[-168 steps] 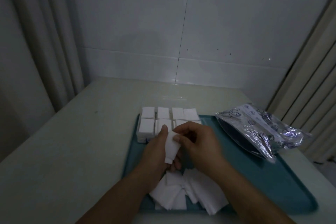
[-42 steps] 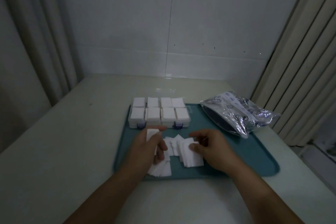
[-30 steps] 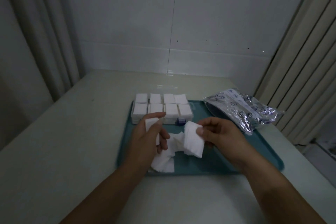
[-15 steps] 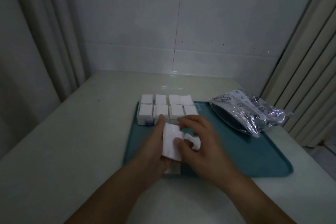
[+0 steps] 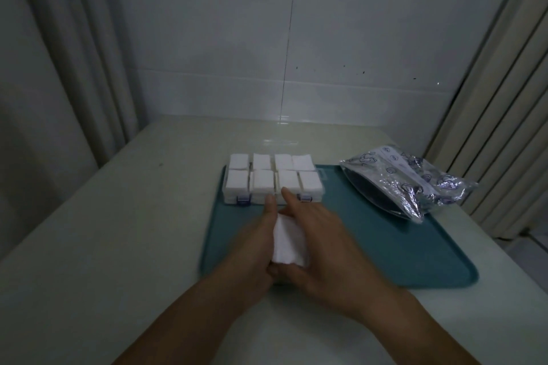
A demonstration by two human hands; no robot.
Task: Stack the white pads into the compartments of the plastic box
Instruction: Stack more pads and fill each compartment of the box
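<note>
On a teal tray point(image 5: 415, 246), the plastic box point(image 5: 272, 184) sits at the far left corner, all eight compartments topped with white. Nearer the person than the box, the left hand point(image 5: 252, 249) and right hand point(image 5: 323, 243) press a gathered stack of white pads point(image 5: 289, 241) between them, fingers fairly straight (fingertips nearly touching the box front), the stack's long axis pointing toward the box.

Pretty dim room, not much light. The back wall point(image 5: 296, 47) is big glossy white tiles with a few dark specks low on the right. Pale curtains point(image 5: 59, 53) hang on the left, more curtain folds point(image 5: 501, 98) on the right. The worktop point(image 5: 124, 216) is plain off-white.
</note>
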